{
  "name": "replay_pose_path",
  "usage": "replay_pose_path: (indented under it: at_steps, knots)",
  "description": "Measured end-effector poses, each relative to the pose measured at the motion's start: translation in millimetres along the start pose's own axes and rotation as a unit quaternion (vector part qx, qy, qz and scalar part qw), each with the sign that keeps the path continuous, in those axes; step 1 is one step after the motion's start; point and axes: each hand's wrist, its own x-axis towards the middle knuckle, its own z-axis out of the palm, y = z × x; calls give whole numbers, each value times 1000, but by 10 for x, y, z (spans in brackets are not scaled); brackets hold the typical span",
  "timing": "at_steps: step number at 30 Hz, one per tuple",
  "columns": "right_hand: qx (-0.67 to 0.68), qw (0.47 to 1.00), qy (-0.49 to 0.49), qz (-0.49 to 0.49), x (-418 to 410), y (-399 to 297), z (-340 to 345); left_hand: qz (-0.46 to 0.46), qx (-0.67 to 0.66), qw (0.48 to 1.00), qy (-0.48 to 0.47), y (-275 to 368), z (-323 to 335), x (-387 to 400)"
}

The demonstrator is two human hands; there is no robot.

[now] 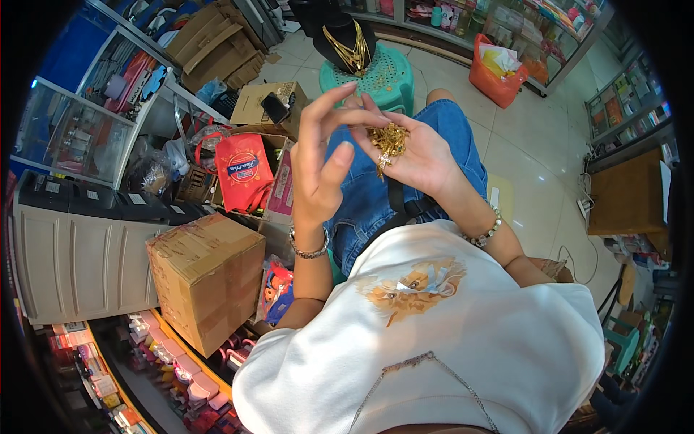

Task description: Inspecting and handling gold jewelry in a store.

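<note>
A tangled bunch of gold-coloured chain jewelry lies in my right hand, palm up, with a few bright pieces dangling off the palm's lower edge. My left hand is raised just left of it, thumb apart and fingertips reaching over to the right hand's fingers. A very thin strand seems to run between the left fingers and the bunch; whether the left fingers grip it is unclear. Beyond the hands, a black necklace bust draped with several gold-coloured necklaces stands on a green plastic stool.
Small gold-coloured bits lie on the stool top. To my left are a taped cardboard box, a red bag and a phone on another carton. An orange plastic bag stands on the tiled floor by a glass display case.
</note>
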Motion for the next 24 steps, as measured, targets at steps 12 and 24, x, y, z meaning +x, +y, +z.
replay_pose_path:
  at_steps: [12,24]
  knots:
    - [63,995,-73,19,28,-131,-126,-76,24,980,180,-165,51,79]
    - [-114,962,-245,-31,48,-188,-36,-287,-605,739,-70,-882,409,-167]
